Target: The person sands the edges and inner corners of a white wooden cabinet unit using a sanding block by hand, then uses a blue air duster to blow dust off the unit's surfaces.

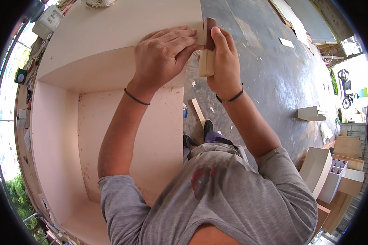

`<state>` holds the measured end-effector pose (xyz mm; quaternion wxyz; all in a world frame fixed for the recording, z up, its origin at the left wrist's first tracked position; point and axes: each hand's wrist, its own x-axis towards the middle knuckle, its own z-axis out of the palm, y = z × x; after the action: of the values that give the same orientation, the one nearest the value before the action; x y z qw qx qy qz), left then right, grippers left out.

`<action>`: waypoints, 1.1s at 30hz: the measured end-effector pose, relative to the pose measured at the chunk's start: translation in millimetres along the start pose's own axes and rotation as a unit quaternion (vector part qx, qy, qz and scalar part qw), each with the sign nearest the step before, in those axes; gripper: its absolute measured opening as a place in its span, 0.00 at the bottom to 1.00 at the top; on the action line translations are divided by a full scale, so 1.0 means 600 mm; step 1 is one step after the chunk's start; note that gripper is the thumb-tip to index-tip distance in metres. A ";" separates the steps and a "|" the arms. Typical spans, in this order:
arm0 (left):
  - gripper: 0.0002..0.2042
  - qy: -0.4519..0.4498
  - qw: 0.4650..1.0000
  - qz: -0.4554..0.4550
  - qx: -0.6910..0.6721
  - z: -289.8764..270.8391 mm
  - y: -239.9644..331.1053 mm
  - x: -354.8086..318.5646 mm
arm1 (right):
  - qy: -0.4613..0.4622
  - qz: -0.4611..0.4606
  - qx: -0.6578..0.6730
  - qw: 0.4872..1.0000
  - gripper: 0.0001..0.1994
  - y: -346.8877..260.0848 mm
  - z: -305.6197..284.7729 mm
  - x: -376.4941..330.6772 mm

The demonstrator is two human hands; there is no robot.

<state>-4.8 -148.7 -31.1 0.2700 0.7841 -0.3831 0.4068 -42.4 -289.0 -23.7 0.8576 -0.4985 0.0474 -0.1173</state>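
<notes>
A large pale cabinet carcass with an open compartment stands at my left and in front of me. My left hand lies on its upper panel, fingers stretched out and close together, the tips reaching the panel's right edge. In my right hand is a sanding block, a pale wooden block with reddish-brown sandpaper around its far end. The thumb rests along the block and the fingers wrap behind it. The sandpaper side is against or very close to the panel's edge; I cannot tell which.
Below on the grey floor lie a wood strip and small scraps. A pale box-shaped piece sits farther right, and several cabinet pieces stack at the lower right. A crumpled whitish cloth lies on the panel's far part.
</notes>
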 end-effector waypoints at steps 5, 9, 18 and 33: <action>0.05 0.015 1.000 0.007 -0.008 0.001 0.003 -0.004 | -0.016 -0.036 -0.049 0.998 0.17 0.024 -0.023 -0.028; 0.05 0.025 1.000 0.000 -0.017 0.001 -0.001 -0.008 | -0.016 -0.025 -0.028 0.999 0.19 0.032 -0.032 -0.009; 0.05 0.044 0.999 0.006 -0.013 -0.002 -0.001 -0.003 | -0.005 -0.039 -0.077 0.996 0.15 0.027 -0.022 -0.018; 0.04 0.014 0.999 -0.014 -0.049 -0.009 0.011 0.011 | -0.048 -0.138 -0.225 0.963 0.18 0.014 -0.029 -0.004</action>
<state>-9.9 -150.9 -22.2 0.3195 0.7694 -0.3875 0.3947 -46.5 -299.1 -39.8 0.6999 -0.6856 -0.0373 -0.1967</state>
